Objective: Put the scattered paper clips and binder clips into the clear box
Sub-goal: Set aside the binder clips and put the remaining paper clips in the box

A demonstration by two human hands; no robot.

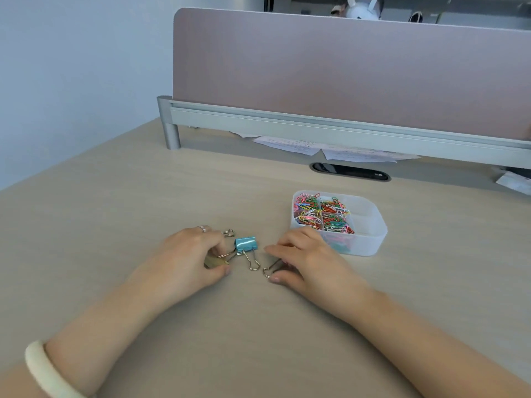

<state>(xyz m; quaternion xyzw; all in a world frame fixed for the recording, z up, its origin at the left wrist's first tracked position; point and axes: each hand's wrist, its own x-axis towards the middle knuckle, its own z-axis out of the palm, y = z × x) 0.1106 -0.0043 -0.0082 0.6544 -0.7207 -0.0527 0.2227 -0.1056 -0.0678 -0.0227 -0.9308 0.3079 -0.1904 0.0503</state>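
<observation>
A light blue binder clip [246, 244] with silver wire handles lies on the desk between my hands. My left hand [191, 254] is closed around a gold binder clip [213, 262], mostly hidden under the fingers. My right hand [301, 258] is closed over another binder clip; only its wire handle [270, 269] sticks out, the body is hidden. A further wire handle [229, 232] shows beside my left fingers. The clear box [370, 242], divided into compartments, stands to the right of my right hand, with several coloured paper clips [321, 212] in its left compartments.
The wooden desk [143, 202] ends at a pink partition [344, 73] on a grey rail. Loose papers [290, 145] lie under the rail, and a black cable slot [350, 171] sits behind the box. A white bracelet [47, 372] is on my left wrist.
</observation>
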